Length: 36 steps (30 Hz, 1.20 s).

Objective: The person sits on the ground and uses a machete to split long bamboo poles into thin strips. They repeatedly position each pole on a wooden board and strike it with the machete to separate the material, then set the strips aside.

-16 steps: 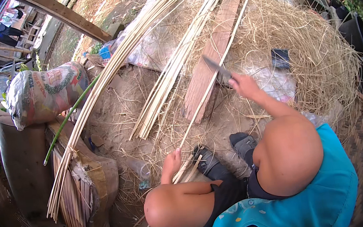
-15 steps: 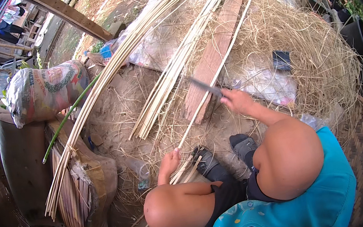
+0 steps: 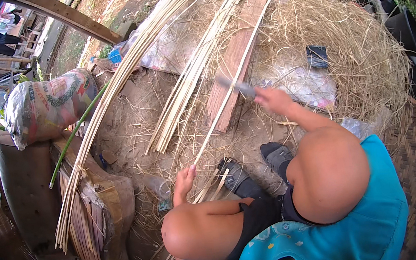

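My left hand [image 3: 184, 182] pinches the near end of a long, thin, pale bamboo strip [image 3: 204, 144]. The strip slants away over a reddish-brown wooden plank [image 3: 237, 56] toward the far edge. In my right hand [image 3: 273, 99] is a knife [image 3: 239, 86], its blade blurred by motion and lying across the strip above the plank. Whether the blade touches the strip I cannot tell. Left of the plank lies a bundle of pale split strips [image 3: 183, 94].
A longer strip bundle [image 3: 110, 95] rests on a worn, torn seat-like object [image 3: 117, 193] at left, beside a green stalk [image 3: 76, 133] and a stuffed sack [image 3: 52, 105]. Fibre shavings [image 3: 360, 59] heap at right around a dark block [image 3: 317, 57]. My sandalled feet [image 3: 236, 176] are close to the plank.
The view has shifted slightly. My right hand and the knife have moved a little to the right relative to the plank, and the knife is more blurred. My left hand still holds the strip's end.
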Each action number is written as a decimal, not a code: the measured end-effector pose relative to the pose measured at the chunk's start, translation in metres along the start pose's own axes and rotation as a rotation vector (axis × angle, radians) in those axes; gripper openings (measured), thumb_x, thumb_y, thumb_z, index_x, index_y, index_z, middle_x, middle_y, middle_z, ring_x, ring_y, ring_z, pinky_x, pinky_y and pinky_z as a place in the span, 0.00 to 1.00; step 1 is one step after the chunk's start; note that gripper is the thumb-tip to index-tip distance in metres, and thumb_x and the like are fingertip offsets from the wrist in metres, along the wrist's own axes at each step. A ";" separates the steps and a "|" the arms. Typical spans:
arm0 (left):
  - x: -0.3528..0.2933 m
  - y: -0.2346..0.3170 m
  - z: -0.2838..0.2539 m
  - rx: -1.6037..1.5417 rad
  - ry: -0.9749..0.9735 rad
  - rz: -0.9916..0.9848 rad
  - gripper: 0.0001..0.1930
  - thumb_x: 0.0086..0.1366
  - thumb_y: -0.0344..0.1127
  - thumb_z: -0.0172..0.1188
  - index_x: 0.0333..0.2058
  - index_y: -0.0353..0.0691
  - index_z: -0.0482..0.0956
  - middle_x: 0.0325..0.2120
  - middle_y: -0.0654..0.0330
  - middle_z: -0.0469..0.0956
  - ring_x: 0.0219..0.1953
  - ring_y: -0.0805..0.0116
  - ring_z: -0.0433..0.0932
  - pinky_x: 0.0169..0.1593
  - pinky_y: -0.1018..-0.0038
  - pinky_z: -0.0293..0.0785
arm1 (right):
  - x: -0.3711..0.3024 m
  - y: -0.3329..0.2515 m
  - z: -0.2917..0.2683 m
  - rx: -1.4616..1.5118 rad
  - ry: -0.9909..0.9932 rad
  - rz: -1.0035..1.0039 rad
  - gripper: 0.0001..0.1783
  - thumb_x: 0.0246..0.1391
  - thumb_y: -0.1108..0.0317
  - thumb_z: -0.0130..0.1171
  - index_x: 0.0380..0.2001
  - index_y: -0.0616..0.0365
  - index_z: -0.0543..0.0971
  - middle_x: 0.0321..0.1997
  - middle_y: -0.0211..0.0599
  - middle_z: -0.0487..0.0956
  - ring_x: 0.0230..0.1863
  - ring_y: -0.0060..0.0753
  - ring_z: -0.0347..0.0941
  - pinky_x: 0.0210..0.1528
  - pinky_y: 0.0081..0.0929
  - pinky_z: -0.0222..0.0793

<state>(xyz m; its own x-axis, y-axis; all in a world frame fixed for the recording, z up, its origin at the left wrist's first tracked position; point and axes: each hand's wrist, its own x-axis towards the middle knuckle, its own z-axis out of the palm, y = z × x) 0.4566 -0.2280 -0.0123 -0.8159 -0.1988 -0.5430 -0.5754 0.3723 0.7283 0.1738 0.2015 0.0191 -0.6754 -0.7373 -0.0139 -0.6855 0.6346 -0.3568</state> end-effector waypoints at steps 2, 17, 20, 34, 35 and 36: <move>-0.011 0.021 0.013 -0.029 -0.034 0.024 0.29 0.77 0.51 0.51 0.20 0.36 0.78 0.17 0.63 0.75 0.22 0.76 0.70 0.29 0.71 0.67 | 0.010 0.044 -0.017 0.021 0.164 0.322 0.25 0.67 0.45 0.53 0.59 0.47 0.74 0.28 0.50 0.79 0.34 0.56 0.82 0.37 0.49 0.79; -0.024 0.029 -0.013 0.180 0.118 0.050 0.28 0.76 0.53 0.51 0.26 0.32 0.75 0.16 0.63 0.68 0.22 0.74 0.63 0.28 0.68 0.63 | 0.029 0.054 -0.022 0.037 0.107 0.153 0.21 0.67 0.48 0.52 0.55 0.47 0.76 0.31 0.53 0.82 0.34 0.60 0.81 0.39 0.54 0.77; -0.053 0.012 -0.034 0.118 0.102 -0.054 0.29 0.75 0.54 0.52 0.24 0.32 0.73 0.15 0.64 0.65 0.22 0.75 0.61 0.26 0.66 0.59 | 0.037 0.100 -0.071 -0.046 0.125 0.362 0.21 0.67 0.47 0.52 0.54 0.47 0.78 0.33 0.55 0.83 0.36 0.61 0.81 0.39 0.55 0.77; -0.114 0.048 -0.048 0.203 0.392 -0.151 0.29 0.72 0.53 0.59 0.18 0.34 0.72 0.12 0.69 0.60 0.20 0.77 0.57 0.23 0.66 0.56 | 0.064 0.147 -0.101 -0.100 0.193 0.450 0.24 0.67 0.45 0.50 0.50 0.53 0.79 0.39 0.58 0.83 0.44 0.64 0.80 0.48 0.56 0.74; -0.129 0.054 -0.039 0.312 0.476 -0.138 0.29 0.72 0.52 0.59 0.18 0.34 0.72 0.11 0.68 0.61 0.20 0.77 0.58 0.23 0.66 0.56 | 0.064 0.167 -0.112 -0.156 0.142 0.491 0.24 0.68 0.45 0.49 0.50 0.53 0.78 0.40 0.59 0.83 0.45 0.64 0.80 0.49 0.57 0.74; -0.150 0.050 -0.039 0.388 0.509 -0.146 0.29 0.72 0.53 0.59 0.18 0.33 0.72 0.11 0.67 0.61 0.19 0.76 0.58 0.23 0.66 0.57 | 0.056 0.182 -0.110 -0.158 0.139 0.615 0.25 0.68 0.45 0.49 0.51 0.54 0.78 0.40 0.59 0.83 0.45 0.64 0.80 0.49 0.57 0.74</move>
<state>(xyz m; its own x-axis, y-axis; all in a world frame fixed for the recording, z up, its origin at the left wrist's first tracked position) 0.5477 -0.2154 0.1217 -0.7111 -0.6408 -0.2893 -0.6973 0.5902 0.4066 -0.0185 0.3012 0.0560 -0.9790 -0.1985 -0.0472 -0.1871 0.9656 -0.1808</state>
